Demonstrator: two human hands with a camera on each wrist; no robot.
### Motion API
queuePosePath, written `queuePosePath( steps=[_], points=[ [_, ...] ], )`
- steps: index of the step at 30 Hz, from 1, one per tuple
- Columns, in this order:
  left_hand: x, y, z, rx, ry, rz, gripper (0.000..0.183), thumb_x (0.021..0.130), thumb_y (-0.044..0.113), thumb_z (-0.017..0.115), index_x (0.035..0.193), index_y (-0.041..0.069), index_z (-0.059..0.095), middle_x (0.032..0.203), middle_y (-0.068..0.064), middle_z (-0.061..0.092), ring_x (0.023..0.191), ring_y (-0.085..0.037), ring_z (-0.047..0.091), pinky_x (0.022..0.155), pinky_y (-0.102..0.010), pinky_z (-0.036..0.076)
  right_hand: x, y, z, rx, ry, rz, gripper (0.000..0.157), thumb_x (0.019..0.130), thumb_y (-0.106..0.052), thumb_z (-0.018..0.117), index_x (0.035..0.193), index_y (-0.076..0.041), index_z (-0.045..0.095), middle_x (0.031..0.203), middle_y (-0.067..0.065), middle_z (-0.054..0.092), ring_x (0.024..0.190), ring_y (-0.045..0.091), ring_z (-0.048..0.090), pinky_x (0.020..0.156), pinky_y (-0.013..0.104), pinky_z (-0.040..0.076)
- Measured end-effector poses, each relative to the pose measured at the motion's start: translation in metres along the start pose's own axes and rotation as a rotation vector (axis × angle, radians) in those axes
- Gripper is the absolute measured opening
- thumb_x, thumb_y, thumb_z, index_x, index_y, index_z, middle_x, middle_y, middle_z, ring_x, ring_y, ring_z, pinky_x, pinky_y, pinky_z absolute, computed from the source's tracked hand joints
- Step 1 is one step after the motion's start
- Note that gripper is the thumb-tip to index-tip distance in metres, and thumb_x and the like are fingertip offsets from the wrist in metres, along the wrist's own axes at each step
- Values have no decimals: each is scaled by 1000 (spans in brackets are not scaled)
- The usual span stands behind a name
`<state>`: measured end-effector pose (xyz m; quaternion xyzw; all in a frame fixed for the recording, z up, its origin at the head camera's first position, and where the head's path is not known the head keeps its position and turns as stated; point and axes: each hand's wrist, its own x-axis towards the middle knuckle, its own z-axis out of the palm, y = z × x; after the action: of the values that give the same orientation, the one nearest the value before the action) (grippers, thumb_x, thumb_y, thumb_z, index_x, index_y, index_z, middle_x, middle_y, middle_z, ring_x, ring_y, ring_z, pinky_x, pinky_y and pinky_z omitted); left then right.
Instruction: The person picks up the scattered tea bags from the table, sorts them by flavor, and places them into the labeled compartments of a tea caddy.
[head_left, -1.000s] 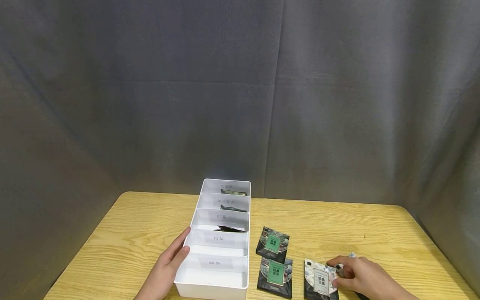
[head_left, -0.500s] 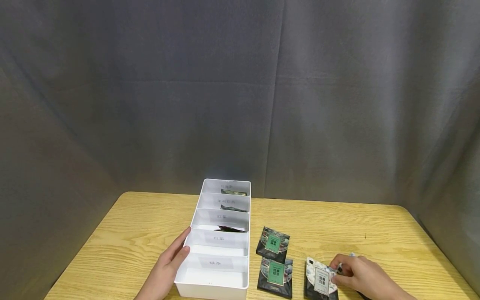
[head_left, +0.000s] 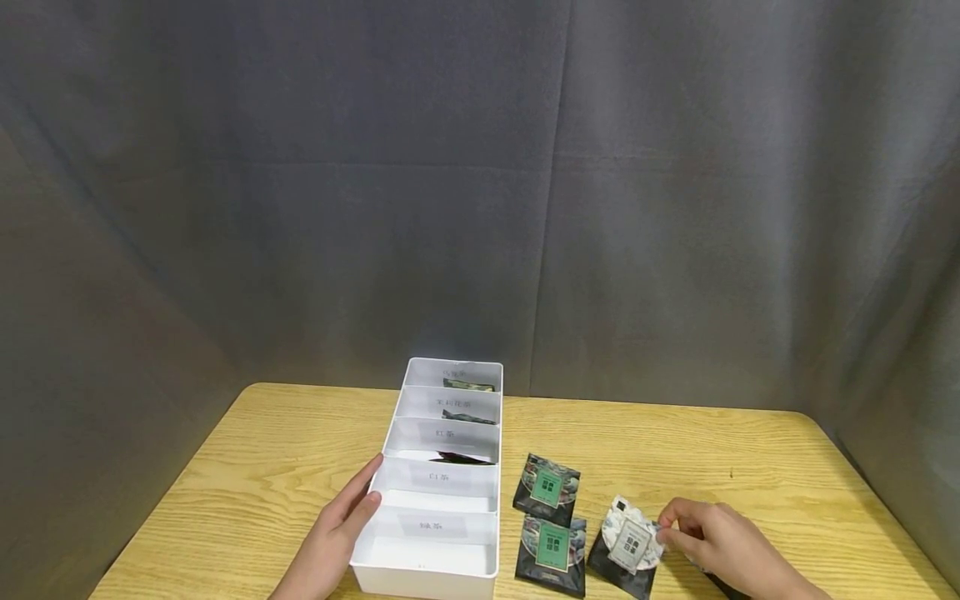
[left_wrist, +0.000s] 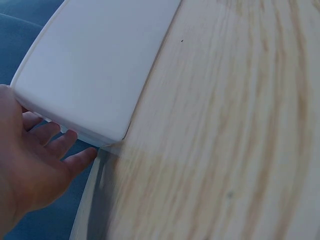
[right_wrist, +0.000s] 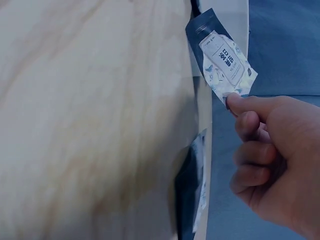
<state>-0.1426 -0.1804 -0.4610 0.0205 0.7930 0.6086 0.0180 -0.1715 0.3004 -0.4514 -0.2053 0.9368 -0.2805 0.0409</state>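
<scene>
My right hand pinches a corner of a black-and-white tea sachet between thumb and index finger. In the right wrist view this sachet slants away from the fingertips, its printed label showing. Another dark sachet lies below it there, partly hidden under my hand in the head view. My left hand rests against the left side of a long white divided box, thumb and fingers relaxed at the wall. The left wrist view shows those fingers close to the box's smooth white side.
Two green-labelled tea sachets, an upper one and a lower one, lie right of the box. Its three far compartments hold dark sachets; paper labels mark the dividers. A grey curtain stands behind the wooden table.
The white-labelled sachet has turned and shifted slightly left and away from me, its pinched corner at my right fingertips. My left hand and the box stay put.
</scene>
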Motion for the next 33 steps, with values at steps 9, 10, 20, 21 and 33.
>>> queuePosePath(
  steps=[9, 10, 20, 21, 33],
  points=[
    [0, 2, 1, 9, 0, 8, 50, 108, 27, 41, 157, 18, 31, 164, -12, 25, 149, -28, 25, 121, -50, 23, 2, -15, -14, 17, 70, -78, 8, 97, -31, 64, 92, -25, 67, 59, -18, 32, 50, -6, 25, 46, 13, 25],
    [0, 1, 1, 7, 0, 10, 50, 108, 26, 41, 157, 18, 31, 164, -12, 25, 149, -28, 25, 121, -50, 23, 3, -17, -16, 24, 69, -71, 10, 97, -32, 63, 92, -24, 67, 59, -18, 31, 50, -6, 24, 46, 13, 25],
    [0, 2, 1, 5, 0, 14, 50, 108, 24, 41, 157, 17, 31, 164, -13, 24, 149, -29, 24, 120, -47, 22, 13, -47, -28, -24, 176, -70, 6, 94, -31, 68, 89, -29, 69, 55, -17, 31, 49, -5, 21, 46, 14, 23],
    [0, 2, 1, 8, 0, 12, 50, 108, 24, 41, 157, 17, 31, 164, -13, 23, 149, -29, 23, 120, -47, 22, 14, -51, -29, -28, 187, -75, 6, 94, -31, 69, 88, -30, 70, 55, -17, 31, 50, -5, 21, 46, 13, 23],
    [-1, 1, -1, 10, -5, 1, 52, 108, 29, 42, 157, 18, 30, 164, -12, 23, 150, -29, 22, 120, -47, 21, 39, -94, -26, -2, 282, -242, 8, 92, -24, 72, 89, -31, 72, 53, -22, 29, 48, -7, 19, 47, 12, 22]
  ],
)
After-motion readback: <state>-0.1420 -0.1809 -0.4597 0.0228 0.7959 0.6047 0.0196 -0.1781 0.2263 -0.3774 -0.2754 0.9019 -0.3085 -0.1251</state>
